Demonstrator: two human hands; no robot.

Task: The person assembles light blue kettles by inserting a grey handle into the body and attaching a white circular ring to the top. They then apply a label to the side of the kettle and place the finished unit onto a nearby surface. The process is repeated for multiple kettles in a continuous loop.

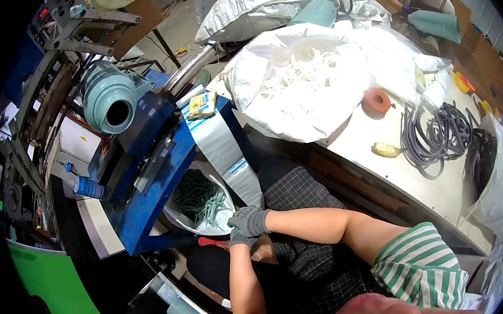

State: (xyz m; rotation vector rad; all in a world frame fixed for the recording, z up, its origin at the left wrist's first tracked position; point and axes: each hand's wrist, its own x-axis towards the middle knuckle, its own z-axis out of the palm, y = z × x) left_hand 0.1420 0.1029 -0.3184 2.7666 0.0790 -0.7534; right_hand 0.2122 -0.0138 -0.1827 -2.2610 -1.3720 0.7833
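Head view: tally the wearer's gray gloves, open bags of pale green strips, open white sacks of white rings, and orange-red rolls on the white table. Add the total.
Gray gloves: 2
Open bag of pale green strips: 1
Open white sack of white rings: 1
Orange-red roll: 1
Total: 5

White counter point(417, 186): bare strip behind front edge, room to pass. Left end blocked by bulging white plastic sack of white rings point(313, 128), overhanging that edge; right end by looped grey flexible cords point(435, 135). White-and-blue plastic film point(221, 150) hangs off blue metal frame point(150, 211), screening gap. Grey-gloved right hand point(250, 220), left hand point(239, 238) crowd below it.
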